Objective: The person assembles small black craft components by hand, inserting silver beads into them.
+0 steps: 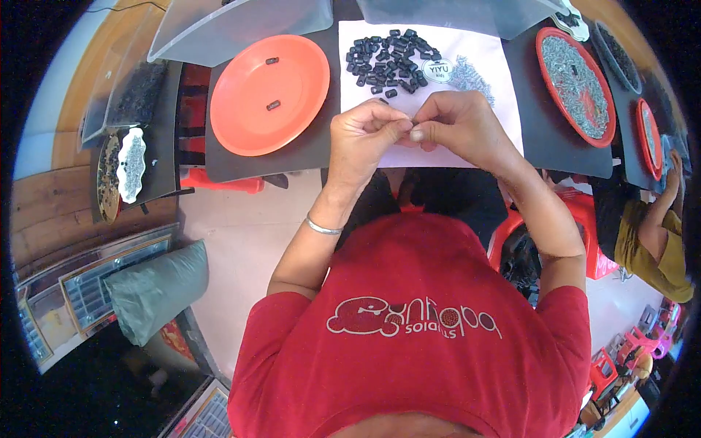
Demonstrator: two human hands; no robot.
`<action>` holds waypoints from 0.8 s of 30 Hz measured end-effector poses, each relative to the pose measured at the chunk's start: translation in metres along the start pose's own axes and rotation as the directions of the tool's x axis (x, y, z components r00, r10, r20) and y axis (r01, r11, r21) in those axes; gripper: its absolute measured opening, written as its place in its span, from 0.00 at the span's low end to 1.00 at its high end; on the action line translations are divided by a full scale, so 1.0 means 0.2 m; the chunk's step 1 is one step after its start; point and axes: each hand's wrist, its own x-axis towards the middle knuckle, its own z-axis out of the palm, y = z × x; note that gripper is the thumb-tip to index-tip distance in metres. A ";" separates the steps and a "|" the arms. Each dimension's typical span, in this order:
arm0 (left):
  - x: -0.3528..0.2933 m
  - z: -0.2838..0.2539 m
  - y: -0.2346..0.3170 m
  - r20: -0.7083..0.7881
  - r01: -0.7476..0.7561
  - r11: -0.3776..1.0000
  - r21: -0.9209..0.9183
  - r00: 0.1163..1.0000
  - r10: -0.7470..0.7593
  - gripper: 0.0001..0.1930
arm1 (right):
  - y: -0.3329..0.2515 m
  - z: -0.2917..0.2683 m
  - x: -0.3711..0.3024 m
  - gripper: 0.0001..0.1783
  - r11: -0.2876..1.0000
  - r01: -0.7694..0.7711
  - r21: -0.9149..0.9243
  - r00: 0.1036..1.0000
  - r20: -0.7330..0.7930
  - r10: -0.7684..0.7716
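Small part, mostly hidden, betw. fingertips of L hand & R hand; both grips narrow, pinching it, above pale sheet on blk counter. Blk pieces piled just beyond.

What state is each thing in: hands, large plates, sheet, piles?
Left hand: pinched, fingertips meeting the right hand's; any held part too small to tell
Right hand: pinched
Orange plate: two small black pieces in it, apart
White sheet: spread out, partly covered
Black pile: loose, on the sheet
Silvery pile: loose, beside the black pile
Large red plate: mostly covered with silvery pieces
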 end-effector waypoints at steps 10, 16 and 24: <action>0.00 -0.05 0.01 0.204 0.126 0.991 -0.048 0.972 -0.114 0.03 | 0.04 -0.02 0.01 0.09 0.987 -0.117 0.113 0.985 0.141 0.100; 0.00 -0.05 0.01 0.236 0.087 0.996 0.013 0.968 -0.087 0.03 | 0.06 0.00 -0.01 0.12 0.971 -0.136 0.194 0.984 0.143 0.109; -0.06 -0.06 0.13 0.064 -0.161 0.946 0.283 0.987 0.148 0.08 | 0.00 0.03 -0.16 0.09 0.999 -0.008 0.036 1.000 0.020 0.008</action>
